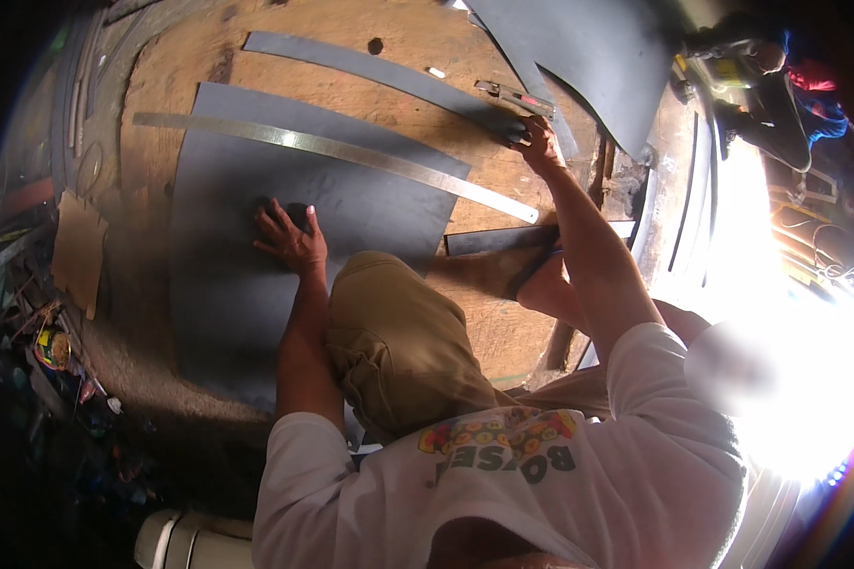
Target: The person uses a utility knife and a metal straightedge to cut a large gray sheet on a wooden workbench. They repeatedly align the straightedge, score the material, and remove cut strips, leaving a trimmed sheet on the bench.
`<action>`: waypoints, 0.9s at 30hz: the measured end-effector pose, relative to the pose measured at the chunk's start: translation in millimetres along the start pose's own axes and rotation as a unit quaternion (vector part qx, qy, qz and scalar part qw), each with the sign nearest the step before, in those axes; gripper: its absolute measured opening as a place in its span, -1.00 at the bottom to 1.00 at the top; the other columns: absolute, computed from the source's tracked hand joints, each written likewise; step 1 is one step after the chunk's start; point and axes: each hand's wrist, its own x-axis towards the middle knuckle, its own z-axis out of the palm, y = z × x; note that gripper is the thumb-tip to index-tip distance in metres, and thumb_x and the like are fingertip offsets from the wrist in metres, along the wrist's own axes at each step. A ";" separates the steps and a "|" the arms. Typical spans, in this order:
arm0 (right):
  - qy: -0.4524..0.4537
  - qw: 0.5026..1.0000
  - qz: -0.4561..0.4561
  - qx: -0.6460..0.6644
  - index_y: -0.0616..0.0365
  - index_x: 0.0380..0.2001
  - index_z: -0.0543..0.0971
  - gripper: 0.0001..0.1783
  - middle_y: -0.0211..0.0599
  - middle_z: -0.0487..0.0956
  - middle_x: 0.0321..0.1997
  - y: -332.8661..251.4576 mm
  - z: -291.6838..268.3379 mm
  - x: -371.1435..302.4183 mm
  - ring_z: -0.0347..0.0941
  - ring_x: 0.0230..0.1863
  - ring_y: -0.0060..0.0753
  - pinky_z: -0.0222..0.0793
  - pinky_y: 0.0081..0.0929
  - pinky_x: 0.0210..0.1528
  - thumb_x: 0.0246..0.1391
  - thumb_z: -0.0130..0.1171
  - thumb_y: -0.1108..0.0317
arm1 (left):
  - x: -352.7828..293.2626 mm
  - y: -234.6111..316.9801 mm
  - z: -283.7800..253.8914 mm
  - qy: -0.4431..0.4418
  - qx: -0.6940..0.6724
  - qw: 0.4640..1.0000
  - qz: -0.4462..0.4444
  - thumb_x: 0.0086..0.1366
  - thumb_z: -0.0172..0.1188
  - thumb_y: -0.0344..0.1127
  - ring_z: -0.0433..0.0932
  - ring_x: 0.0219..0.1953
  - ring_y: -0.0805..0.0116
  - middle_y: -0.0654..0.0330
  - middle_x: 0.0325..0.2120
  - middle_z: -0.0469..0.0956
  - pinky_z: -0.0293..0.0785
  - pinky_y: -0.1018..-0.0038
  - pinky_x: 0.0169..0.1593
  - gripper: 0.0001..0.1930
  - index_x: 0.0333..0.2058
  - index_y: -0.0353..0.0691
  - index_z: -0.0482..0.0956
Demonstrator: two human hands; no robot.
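Observation:
A large dark grey sheet [228, 313] lies on a worn wooden board. My left hand [292, 239] rests flat on it with the fingers spread. Across the upper part of the sheet runs a long steel ruler [332, 147], its right end past the sheet's edge. Beyond it, a narrow dark grey strip [380, 71] lies on the wood. My right hand [541, 144] is closed around the strip's right end, fingertips partly hidden. Just past that hand sits a metal hand tool [512, 95], its kind unclear. A small white piece, like chalk [436, 72], lies near the strip.
The wooden board [180, 62] bears a short dark bar [498, 239] by my knee. More grey sheet [588, 57] covers the far right. A torn cardboard piece [79, 247] and clutter border the left. Another person [821, 114] is at the upper right, near strong glare.

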 end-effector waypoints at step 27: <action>-0.030 0.999 -0.002 0.013 0.18 0.05 0.59 -0.34 -0.11 0.57 0.02 14.8 2.2 6.9 0.58 0.00 -0.13 0.60 -0.32 -0.06 -0.23 0.57 0.45 | 0.3 2.5 0.0 -0.001 0.028 1.000 0.005 0.44 -0.12 0.38 -0.09 0.57 -0.04 -0.08 0.50 -0.02 -0.22 -0.35 0.47 -0.14 0.51 -0.01 0.02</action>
